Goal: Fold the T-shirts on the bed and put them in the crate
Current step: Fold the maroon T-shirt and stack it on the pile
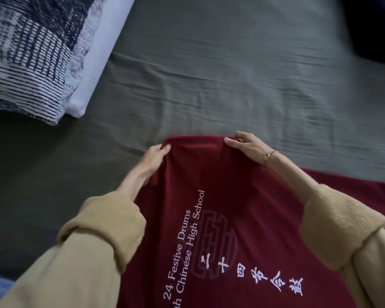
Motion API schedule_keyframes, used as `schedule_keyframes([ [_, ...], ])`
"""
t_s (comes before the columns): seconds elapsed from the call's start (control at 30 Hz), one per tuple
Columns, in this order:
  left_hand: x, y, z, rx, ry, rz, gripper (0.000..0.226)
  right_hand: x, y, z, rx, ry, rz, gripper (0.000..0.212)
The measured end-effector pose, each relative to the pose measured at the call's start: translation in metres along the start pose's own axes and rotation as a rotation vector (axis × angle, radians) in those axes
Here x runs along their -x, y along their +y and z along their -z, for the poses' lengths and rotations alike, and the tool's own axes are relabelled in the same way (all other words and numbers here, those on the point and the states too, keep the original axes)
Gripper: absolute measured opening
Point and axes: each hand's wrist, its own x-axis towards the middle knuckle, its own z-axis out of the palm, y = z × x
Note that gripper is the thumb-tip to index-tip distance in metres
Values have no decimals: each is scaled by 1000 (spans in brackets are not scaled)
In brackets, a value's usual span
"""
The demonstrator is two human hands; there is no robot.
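Hands pinch top edge of maroon T-shirt (220,196): my left hand (152,162) at 10 o'clock, right hand (246,145) at 1, apart. Shirt hangs over bed (231,74). Risk: uneven pull skews fold; thin pinch may slip. Crate unseen.

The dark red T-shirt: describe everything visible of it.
The dark red T-shirt is soft knit fabric, printed in white with "24 Festive Drums", "Chinese High School", Chinese characters and a faint round emblem. The left hand and right hand each pinch its far edge, holding it up over the grey-green bedsheet. More red cloth lies on the sheet at right.
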Motion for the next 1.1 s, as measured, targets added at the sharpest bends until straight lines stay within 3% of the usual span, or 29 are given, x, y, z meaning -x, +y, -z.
schedule_keyframes([
  [0.07,1,-2,-3,46,-60,51,23,-1,-5,0,-222,-21,-72,12],
  [0.27,-6,-3,2,88,-126,87,36,-14,-19,10,-894,57,-97,32],
  [0.4,-6,-8,0,104,-92,108,33,-23,-30,12,-1053,236,-69,34],
  [0.47,-7,-11,-1,130,-83,82,20,-28,-33,7,-933,214,-131,37],
  [0.57,-12,-14,3,126,-71,40,23,-37,-35,7,-426,144,-204,65],
  [0.77,-18,-8,4,182,13,118,13,-41,-31,28,160,8,-75,84],
  [0.87,-22,-7,5,160,67,139,12,-42,-19,29,260,121,1,70],
  [1.0,-21,-9,6,141,103,163,12,-45,-8,33,179,393,66,37],
  [1.07,-22,-8,7,126,108,165,14,-46,-6,32,245,345,88,31],
  [1.1,-22,-9,7,118,112,163,14,-46,-5,31,321,294,78,37],
])
